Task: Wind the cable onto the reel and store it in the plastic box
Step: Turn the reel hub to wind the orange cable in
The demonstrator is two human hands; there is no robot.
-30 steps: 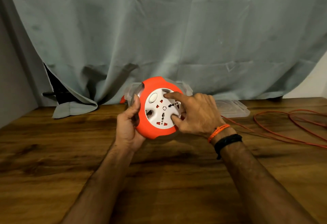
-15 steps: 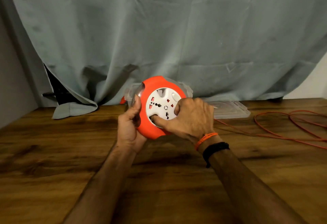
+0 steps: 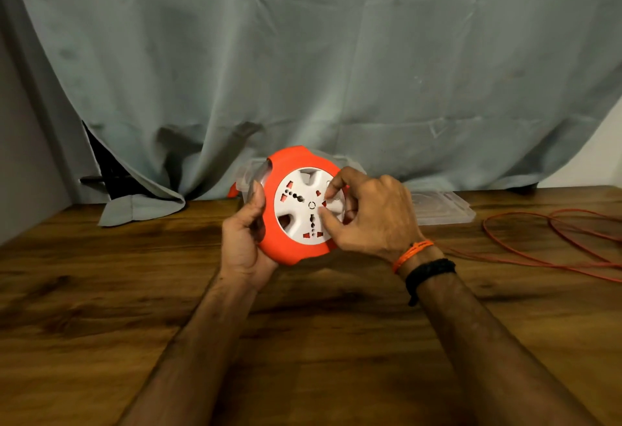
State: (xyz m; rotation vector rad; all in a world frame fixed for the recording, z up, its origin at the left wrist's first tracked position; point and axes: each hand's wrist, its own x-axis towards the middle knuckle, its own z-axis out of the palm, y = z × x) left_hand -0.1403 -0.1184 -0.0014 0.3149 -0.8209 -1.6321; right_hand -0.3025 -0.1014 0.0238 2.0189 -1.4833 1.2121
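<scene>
Head view: reel [image 3: 296, 210] held upright at centre, gripped at its 9 o'clock edge by left hand [image 3: 245, 240] for steadiness. Right hand [image 3: 370, 220] fingers curled narrow, pinching white hub for turning. Cable [image 3: 552, 243] loose on table [image 3: 101, 307] at 3 o'clock; plastic box [image 3: 247, 173] behind reel, open.

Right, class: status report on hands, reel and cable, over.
Left hand grips reel. Right hand fingers on white dial. Cable mostly loose on table. Nothing obstructing.

Right hand [image 3: 373, 215]: shifting from the lower left to the right side of the reel [image 3: 296, 210] face; white socket disc [image 3: 304, 205] turning since earlier frames.
</scene>
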